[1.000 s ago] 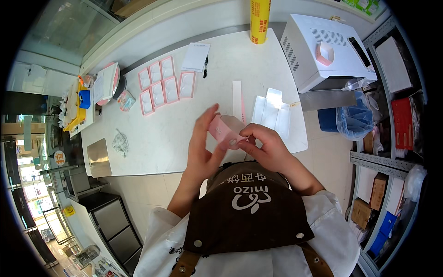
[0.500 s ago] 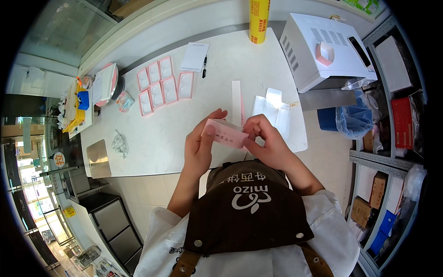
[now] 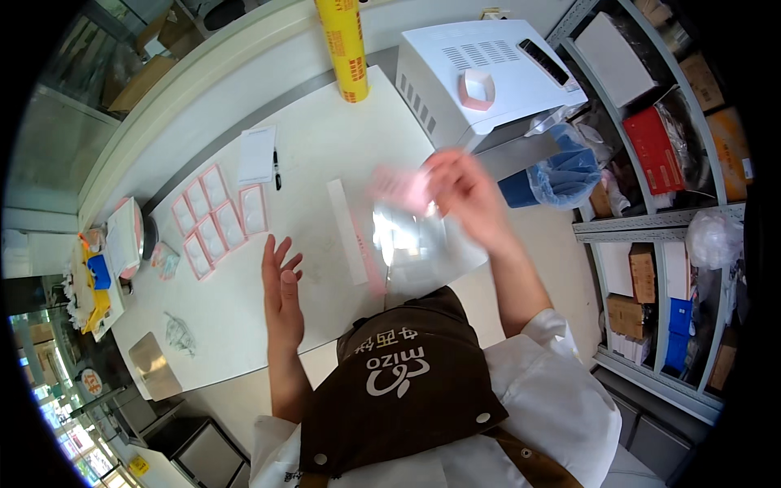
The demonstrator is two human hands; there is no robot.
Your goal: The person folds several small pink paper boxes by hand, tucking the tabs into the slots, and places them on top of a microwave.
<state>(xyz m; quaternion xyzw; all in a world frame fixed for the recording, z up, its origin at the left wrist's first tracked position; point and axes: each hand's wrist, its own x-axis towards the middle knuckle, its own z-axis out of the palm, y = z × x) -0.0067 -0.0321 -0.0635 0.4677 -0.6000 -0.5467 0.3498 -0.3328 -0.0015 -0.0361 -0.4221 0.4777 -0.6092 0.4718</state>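
Seven pink-rimmed trays (image 3: 212, 237) show whitish round hollows; a liner (image 3: 563, 185) lines the blue bin (image 3: 516, 192). Right hand (image 3: 468, 193) grips a blurred pink carton (image 3: 399, 189) above the table (image 3: 313, 297), partly blocking white card (image 3: 423, 254); left hand (image 3: 285, 302) floats free.

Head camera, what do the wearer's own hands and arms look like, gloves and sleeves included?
The left hand and right hand are both ungloved, with no watch or bracelet showing; the right is blurred. Loose, plain white sleeves stop short of the wrists, leaving the forearms bare. No markings show on the forearms.
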